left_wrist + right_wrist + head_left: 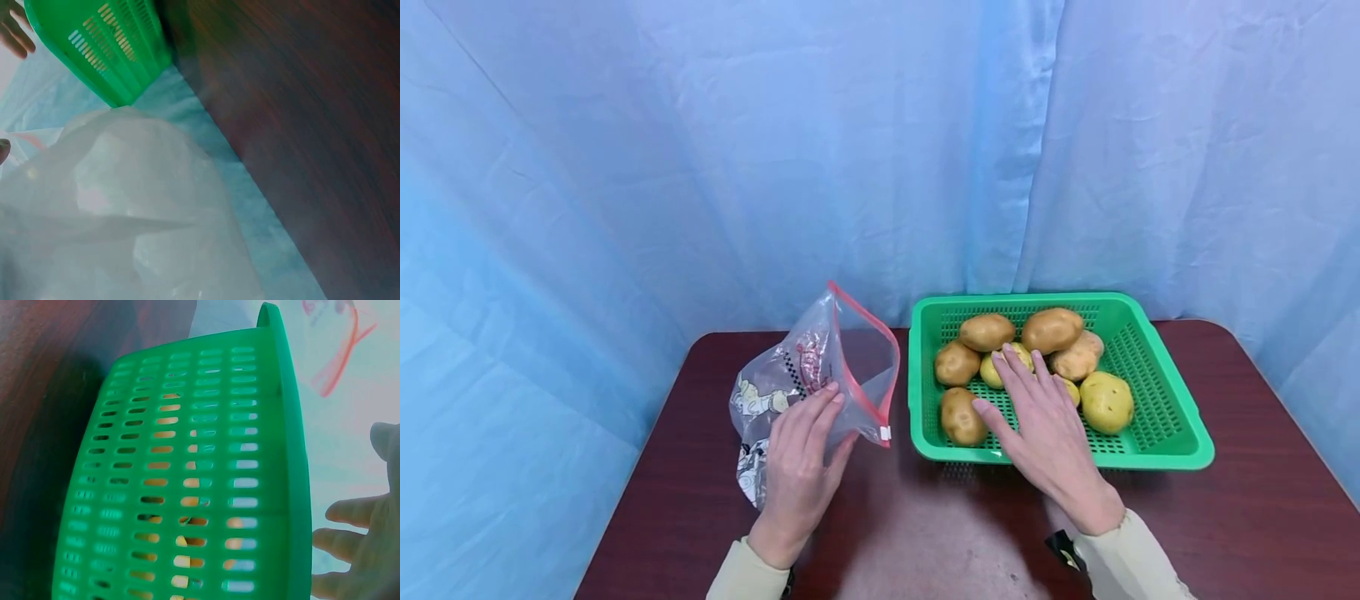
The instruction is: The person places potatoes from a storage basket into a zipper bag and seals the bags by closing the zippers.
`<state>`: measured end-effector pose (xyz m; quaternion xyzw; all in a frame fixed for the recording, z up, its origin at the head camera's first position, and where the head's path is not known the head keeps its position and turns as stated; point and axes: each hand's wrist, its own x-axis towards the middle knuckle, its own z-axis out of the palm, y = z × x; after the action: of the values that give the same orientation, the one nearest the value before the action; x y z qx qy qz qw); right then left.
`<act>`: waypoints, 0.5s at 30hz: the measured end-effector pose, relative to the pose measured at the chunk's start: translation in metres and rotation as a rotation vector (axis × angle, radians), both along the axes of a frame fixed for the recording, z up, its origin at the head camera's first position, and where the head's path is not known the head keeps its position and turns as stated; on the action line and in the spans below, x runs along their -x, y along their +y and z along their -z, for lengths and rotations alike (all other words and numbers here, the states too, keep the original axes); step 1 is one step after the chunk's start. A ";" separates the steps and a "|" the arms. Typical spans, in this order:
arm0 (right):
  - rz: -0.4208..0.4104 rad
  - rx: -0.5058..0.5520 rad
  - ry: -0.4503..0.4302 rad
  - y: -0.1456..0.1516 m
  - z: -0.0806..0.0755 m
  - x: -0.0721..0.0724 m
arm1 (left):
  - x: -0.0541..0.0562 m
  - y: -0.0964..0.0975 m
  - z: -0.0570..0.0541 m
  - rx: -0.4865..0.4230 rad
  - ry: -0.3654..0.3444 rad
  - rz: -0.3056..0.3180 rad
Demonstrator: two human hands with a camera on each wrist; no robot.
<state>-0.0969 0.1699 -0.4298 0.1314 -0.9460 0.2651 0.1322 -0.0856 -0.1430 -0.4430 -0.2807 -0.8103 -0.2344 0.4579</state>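
The fingers (pixel 1017 385) of the right hand (pixel 1051 435) are spread out wide, and the thumb sticks out to the side. They are over the potatoes in the green basket (pixel 920 383). The left hand (pixel 801 467) lies on the plastic bag (pixel 808 362), with its fingers close together and nearly straight and its thumb well apart from them.

The bag is see-through and crinkly. It has a red zip (pixel 867 313) round its top, a little white slider (pixel 886 433) at the near end, and black, white, yellow and red pictures on it. Its mouth is open and faces the basket, which is just beside it on the right. Both are on the dark red-brown table (pixel 1262 467).

There is one bag and one basket, and the basket is full of little holes. Inside it are four smooth brown potatoes (pixel 986 332), one rough, pinkish-tan potato (pixel 1078 354) and three yellow potatoes (pixel 1107 402). That seems to make eight, but the right hand covers part of the pile, so there might be more under it. There are two pale sleeves (pixel 1123 550), one on each arm. Behind the table hangs a blue cloth (pixel 865 150) with soft folds.
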 end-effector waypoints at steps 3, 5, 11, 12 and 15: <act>-0.004 0.015 0.002 -0.005 -0.001 0.003 | 0.001 0.006 -0.002 0.002 0.044 0.028; -0.011 0.040 0.007 -0.009 -0.002 0.005 | 0.001 0.009 -0.003 0.007 0.071 0.041; -0.036 0.103 -0.002 -0.018 -0.006 0.014 | 0.002 0.017 -0.002 0.027 0.125 0.067; -0.042 0.111 -0.004 -0.019 -0.007 0.016 | 0.002 0.019 -0.002 0.033 0.129 0.070; -0.065 0.159 -0.021 -0.023 -0.009 0.022 | 0.002 0.021 0.000 0.050 0.148 0.085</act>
<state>-0.1184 0.1470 -0.4213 0.1485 -0.9186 0.3448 0.1238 -0.0871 -0.1219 -0.4430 -0.3427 -0.7672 -0.2119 0.4990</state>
